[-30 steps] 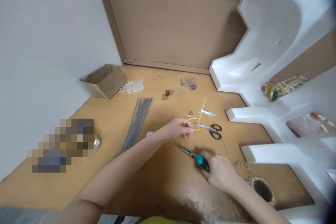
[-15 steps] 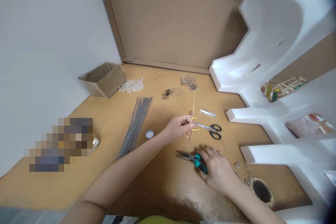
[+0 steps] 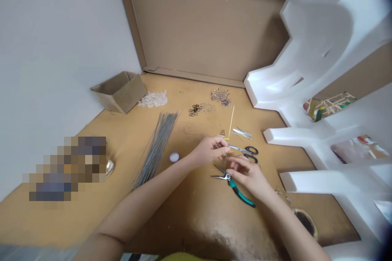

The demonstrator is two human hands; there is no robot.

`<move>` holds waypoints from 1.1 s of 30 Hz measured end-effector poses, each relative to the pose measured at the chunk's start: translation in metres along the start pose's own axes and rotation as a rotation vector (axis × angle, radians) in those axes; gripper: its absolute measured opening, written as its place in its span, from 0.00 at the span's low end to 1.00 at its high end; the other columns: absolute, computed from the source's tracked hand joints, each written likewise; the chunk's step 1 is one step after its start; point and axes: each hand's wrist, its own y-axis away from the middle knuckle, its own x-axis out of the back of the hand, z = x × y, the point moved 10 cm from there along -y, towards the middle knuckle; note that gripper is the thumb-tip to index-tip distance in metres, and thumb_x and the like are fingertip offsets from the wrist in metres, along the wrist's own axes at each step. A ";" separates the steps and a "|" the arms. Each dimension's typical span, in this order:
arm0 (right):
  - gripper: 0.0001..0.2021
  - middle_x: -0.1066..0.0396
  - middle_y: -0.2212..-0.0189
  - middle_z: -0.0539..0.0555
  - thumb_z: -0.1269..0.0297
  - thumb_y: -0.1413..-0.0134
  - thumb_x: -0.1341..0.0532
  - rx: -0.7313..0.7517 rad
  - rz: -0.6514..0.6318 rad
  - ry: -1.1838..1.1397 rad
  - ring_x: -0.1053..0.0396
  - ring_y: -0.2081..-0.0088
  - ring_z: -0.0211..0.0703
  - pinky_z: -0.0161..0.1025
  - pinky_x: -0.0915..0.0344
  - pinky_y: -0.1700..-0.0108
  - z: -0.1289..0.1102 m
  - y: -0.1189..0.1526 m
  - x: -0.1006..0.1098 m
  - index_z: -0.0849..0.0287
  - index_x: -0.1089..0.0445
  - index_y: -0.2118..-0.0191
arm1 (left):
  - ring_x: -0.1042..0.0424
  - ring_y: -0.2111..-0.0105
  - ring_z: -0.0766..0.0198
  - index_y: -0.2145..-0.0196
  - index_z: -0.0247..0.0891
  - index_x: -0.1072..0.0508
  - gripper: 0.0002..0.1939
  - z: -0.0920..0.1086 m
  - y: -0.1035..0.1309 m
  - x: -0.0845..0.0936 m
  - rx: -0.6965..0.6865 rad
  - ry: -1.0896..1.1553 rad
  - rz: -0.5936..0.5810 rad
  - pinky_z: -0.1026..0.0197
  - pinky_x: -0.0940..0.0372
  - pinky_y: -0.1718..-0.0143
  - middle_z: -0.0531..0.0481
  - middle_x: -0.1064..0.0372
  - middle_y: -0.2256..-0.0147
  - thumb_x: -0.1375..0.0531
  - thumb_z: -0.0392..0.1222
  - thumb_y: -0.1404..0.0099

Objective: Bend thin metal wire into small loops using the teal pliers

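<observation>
My left hand [image 3: 216, 149] is closed in a pinch on a thin metal wire [image 3: 232, 121], which sticks up and away from the fingertips and shows a short end below them. Close to that lower end is my right hand [image 3: 247, 172], its fingers slightly curled and apart, with nothing seen in them. Under it on the table lie needle-nose pliers [image 3: 240, 194] with green and black handles, jaws spread. Black-handled scissors [image 3: 251, 151] rest just beyond both hands. Part of a yellow item [image 3: 226, 138] shows behind my left fingers; the rest is hidden.
A bundle of grey wires [image 3: 157, 149] lies left of my hands, beside a small round blue-and-white lid [image 3: 174, 157]. Farther back are clear rings [image 3: 154, 99], black rings [image 3: 193, 110], small metal pieces [image 3: 221, 96] and a cardboard box [image 3: 119, 91]. White moulded foam [image 3: 294, 134] borders the right.
My right hand has let go of the pliers, which now lie turned on the table, and has moved up toward the wire. The wire in my left hand tilts more to the right.
</observation>
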 end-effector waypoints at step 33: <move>0.16 0.29 0.65 0.57 0.57 0.50 0.43 0.003 -0.069 0.161 0.31 0.64 0.46 0.43 0.35 0.61 0.008 -0.004 -0.014 0.61 0.30 0.59 | 0.36 0.76 0.72 0.72 0.32 0.31 0.07 -0.017 -0.005 0.001 0.045 0.112 0.089 0.67 0.40 0.71 0.53 0.35 0.77 0.40 0.39 0.47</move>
